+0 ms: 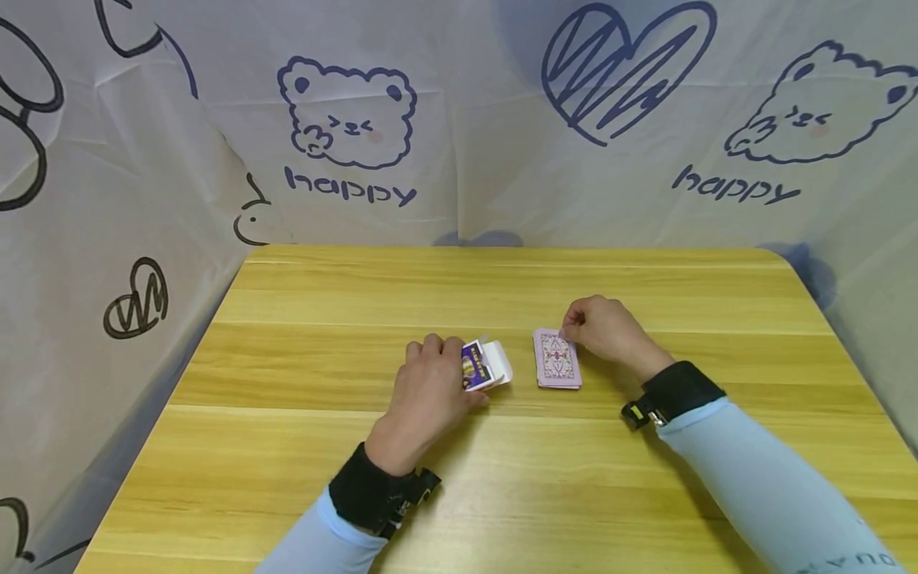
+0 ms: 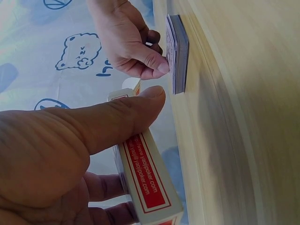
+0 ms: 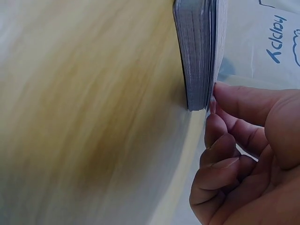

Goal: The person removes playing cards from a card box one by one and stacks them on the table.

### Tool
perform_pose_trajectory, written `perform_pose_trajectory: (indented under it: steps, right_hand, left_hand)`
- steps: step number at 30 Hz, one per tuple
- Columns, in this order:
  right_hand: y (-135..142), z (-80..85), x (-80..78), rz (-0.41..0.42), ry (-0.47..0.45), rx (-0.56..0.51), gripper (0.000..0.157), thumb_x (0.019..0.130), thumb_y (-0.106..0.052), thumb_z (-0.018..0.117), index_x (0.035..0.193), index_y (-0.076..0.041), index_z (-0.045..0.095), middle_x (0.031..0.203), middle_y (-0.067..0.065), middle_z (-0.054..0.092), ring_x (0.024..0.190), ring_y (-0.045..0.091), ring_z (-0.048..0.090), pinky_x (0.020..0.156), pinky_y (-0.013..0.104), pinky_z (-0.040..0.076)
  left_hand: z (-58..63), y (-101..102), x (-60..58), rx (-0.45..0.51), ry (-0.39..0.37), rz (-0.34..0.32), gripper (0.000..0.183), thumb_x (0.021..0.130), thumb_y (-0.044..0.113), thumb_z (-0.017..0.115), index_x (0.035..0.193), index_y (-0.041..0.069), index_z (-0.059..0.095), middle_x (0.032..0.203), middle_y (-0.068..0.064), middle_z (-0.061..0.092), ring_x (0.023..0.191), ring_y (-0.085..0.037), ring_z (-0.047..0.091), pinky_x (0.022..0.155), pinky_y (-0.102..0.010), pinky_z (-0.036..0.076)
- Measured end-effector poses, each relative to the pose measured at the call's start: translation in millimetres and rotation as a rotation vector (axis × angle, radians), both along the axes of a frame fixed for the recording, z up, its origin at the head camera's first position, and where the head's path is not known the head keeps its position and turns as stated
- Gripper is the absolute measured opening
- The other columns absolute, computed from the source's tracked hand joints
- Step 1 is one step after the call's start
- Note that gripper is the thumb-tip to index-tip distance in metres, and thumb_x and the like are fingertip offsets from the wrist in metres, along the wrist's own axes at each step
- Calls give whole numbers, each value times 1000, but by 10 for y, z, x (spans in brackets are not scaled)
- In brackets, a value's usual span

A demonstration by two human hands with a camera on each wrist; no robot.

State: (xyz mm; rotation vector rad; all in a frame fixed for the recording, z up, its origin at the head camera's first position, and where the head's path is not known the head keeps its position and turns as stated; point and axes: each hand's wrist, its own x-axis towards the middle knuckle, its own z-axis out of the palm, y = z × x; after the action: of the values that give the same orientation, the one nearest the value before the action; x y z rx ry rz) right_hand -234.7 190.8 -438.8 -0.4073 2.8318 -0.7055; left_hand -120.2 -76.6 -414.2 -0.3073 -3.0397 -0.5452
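My left hand (image 1: pixel 430 387) grips a small playing-card box (image 1: pixel 475 367), its white flap (image 1: pixel 500 360) raised at the end facing the deck. In the left wrist view the thumb (image 2: pixel 126 112) lies along the box's red-and-white side (image 2: pixel 147 171), and fingers curl round beneath. To the right of the box, a deck of playing cards (image 1: pixel 556 363) lies on the table with a patterned back up. My right hand (image 1: pixel 610 331) is at the deck's far right corner, thumb and forefinger pinching at the top card's edge. In the right wrist view the remaining fingers (image 3: pixel 218 173) are curled in beside the deck.
Both the box and the deck are near the middle of a light wood-grain table (image 1: pixel 287 494). Behind and to the left hangs a white cloth (image 1: pixel 488 159) with bear, heart and "happy" drawings, close to the table's far edge.
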Motion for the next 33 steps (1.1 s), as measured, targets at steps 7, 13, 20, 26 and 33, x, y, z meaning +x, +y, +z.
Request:
perform_pose_trajectory:
  steps: [7, 13, 20, 26, 33]
  right_hand:
    - [15, -5, 2, -21, -5, 6, 13, 87, -23, 69, 87, -11, 63, 76, 5, 60, 67, 21, 51, 58, 32, 39]
    - [-8, 16, 62, -64, 37, -55, 13, 88, -21, 62, 89, -9, 66, 78, 7, 61, 65, 21, 51, 55, 31, 39]
    - [-310, 131, 358, -106, 65, -273, 15, 91, -21, 59, 90, -10, 69, 83, 7, 67, 67, 21, 54, 58, 32, 44]
    - [-606, 238, 643, -62, 38, -419, 14, 92, -24, 63, 91, -13, 72, 85, 4, 70, 69, 19, 58, 62, 33, 47]
    - [-773, 167, 767, -16, 21, -425, 12, 88, -20, 65, 86, -12, 74, 81, 3, 71, 69, 16, 57, 60, 31, 46]
  left_hand:
    - [-7, 4, -5, -2, 3, -3, 81, 64, 45, 87, 122, -1, 55, 109, -18, 56, 91, -31, 45, 66, -40, 49]
    - [-7, 9, -2, -3, -4, -6, 81, 64, 45, 87, 122, -1, 55, 108, -18, 56, 91, -31, 45, 66, -39, 48]
    - [-29, 21, 4, 0, 9, -23, 78, 63, 44, 88, 120, 1, 55, 105, -17, 56, 90, -31, 45, 65, -41, 48]
    - [-52, 29, 0, -20, 24, -39, 76, 63, 44, 88, 118, 3, 55, 104, -16, 55, 89, -31, 45, 66, -42, 47]
    - [-58, 32, 5, -28, 41, -59, 75, 63, 43, 89, 117, 3, 56, 103, -16, 55, 88, -31, 44, 67, -42, 46]
